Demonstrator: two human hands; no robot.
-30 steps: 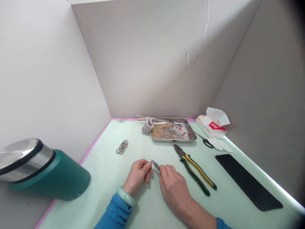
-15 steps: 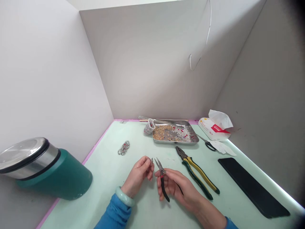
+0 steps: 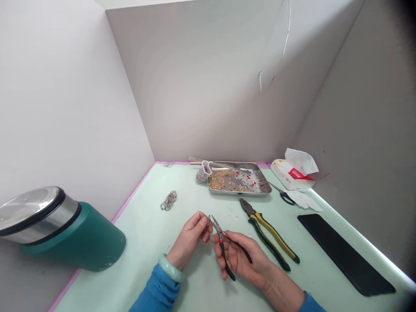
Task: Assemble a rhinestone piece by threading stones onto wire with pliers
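My left hand [image 3: 192,234] pinches a tiny silvery piece [image 3: 209,218], too small to make out fully, between thumb and forefinger. Black-handled needle-nose pliers [image 3: 221,236] lie across the fingers of my right hand [image 3: 248,258], which is closed around one handle. The jaws are slightly parted and their tips are right at the tiny piece; whether they touch it I cannot tell. Left of my hands a small heap of linked wire and red beads [image 3: 169,200] rests on the table.
A metal tray [image 3: 240,194] of gold, clear and red beads stands at the back beside a bag of beads [image 3: 202,174]. Large combination pliers [image 3: 269,234], scissors [image 3: 286,197], a tissue pack [image 3: 292,175] and a black slab [image 3: 346,255] lie right. A green tumbler [image 3: 78,236] is left.
The needle-nose pliers have shifted slightly left, bringing their tips to the piece in my left hand. Their handles look more spread. My left hand has barely moved.
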